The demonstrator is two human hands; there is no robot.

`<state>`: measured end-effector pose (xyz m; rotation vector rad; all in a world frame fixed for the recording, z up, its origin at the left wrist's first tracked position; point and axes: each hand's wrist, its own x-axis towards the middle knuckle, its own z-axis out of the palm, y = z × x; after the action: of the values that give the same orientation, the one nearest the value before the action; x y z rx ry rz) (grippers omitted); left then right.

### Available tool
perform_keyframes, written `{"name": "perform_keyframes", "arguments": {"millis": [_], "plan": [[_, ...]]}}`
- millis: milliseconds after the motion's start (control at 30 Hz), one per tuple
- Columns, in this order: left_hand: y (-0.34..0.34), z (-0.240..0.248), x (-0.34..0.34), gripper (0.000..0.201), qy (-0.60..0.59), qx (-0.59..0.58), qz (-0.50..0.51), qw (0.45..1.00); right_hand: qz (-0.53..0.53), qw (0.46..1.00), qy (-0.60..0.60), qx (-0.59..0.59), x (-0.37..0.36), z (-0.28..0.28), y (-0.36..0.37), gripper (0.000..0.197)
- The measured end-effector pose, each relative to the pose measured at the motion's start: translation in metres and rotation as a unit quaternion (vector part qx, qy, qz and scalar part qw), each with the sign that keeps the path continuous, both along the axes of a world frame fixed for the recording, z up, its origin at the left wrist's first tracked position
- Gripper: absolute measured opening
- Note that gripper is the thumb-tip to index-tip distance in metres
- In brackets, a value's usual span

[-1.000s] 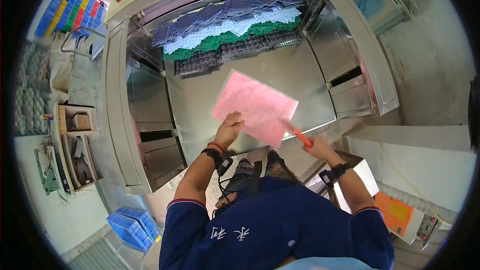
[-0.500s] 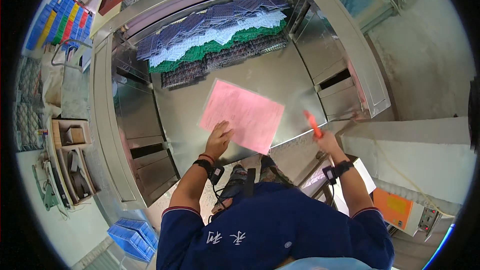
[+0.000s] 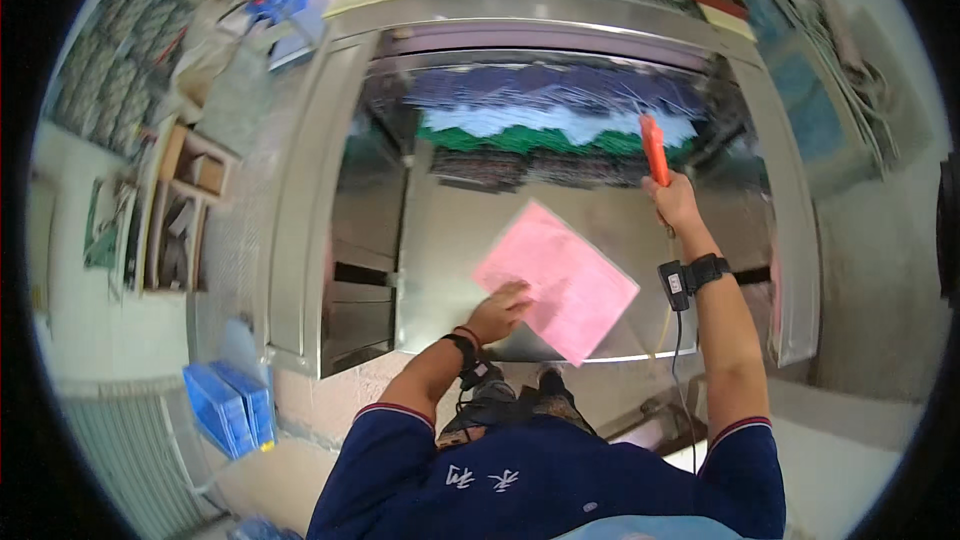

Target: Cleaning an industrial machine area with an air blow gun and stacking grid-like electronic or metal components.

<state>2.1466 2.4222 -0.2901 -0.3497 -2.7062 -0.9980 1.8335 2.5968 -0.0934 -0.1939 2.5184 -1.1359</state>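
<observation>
My right hand (image 3: 676, 202) grips an orange air gun (image 3: 655, 150), held up over the right end of the rows of thin flat pieces, its tip toward the far side. A thin yellowish hose hangs below that hand. My left hand (image 3: 503, 309) lies with fingers stretched out on the left edge of a pink sheet (image 3: 566, 285), which has a clear border and rests tilted on the metal work surface (image 3: 440, 240). Beyond the sheet lie overlapping rows of dark blue pieces (image 3: 530, 86), pale blue pieces (image 3: 540, 120), green pieces (image 3: 500, 140) and dark patterned pieces (image 3: 480, 168).
Metal side walls and a frame (image 3: 310, 190) enclose the work surface. A wooden shelf box (image 3: 180, 210) stands at the left, blue crates (image 3: 228, 408) at lower left. Hoses (image 3: 850, 60) hang at far right. A cable runs from my right wristband.
My right hand has swung forward with the air gun, from beside the near right corner to above the rows. My left hand stays on the pink sheet. The whole view has turned.
</observation>
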Motion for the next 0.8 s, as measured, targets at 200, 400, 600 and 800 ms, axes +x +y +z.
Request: {"name": "perform_keyframes", "arguments": {"millis": [200,400,600,800], "plan": [[-0.004,-0.005,0.008,0.034,-0.001,-0.016,0.032,0.999,0.505,0.857,0.103,0.01,0.115,0.056,-0.172,0.025],[-0.002,-0.007,0.006,0.033,0.008,0.0,0.049,0.999,0.678,0.709,0.126,0.146,0.178,0.076,-0.219,0.024],[0.0,0.006,-0.004,0.035,-0.035,0.007,0.154,0.987,0.489,0.823,0.269,0.104,0.052,0.098,-0.292,0.029],[-0.003,-0.004,-0.009,0.036,-0.036,0.023,0.216,0.975,0.391,0.852,0.309,0.159,-0.028,0.13,-0.386,0.032]]}}
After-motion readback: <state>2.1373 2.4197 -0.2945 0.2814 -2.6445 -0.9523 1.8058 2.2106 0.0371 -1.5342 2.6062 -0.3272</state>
